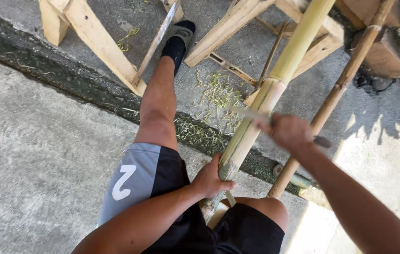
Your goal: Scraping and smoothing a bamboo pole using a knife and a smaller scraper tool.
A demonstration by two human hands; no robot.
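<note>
Thick green-yellow bamboo pole (pixel 266 99) runs diagonally — near end between the knees, far end up-right on the wooden sawhorse (pixel 237 28). Left hand (pixel 212 178) wraps its lower end. Right hand (pixel 288 131), higher up, fists a blurred blade (pixel 252 114) laid across the pole.

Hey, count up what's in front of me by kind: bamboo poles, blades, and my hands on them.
Bamboo poles: 2, the green pole and the brown pole
Blades: 1, the knife, blurred, in the right hand
Hands: 2, with the left hand gripping the green pole
Total: 5
</note>
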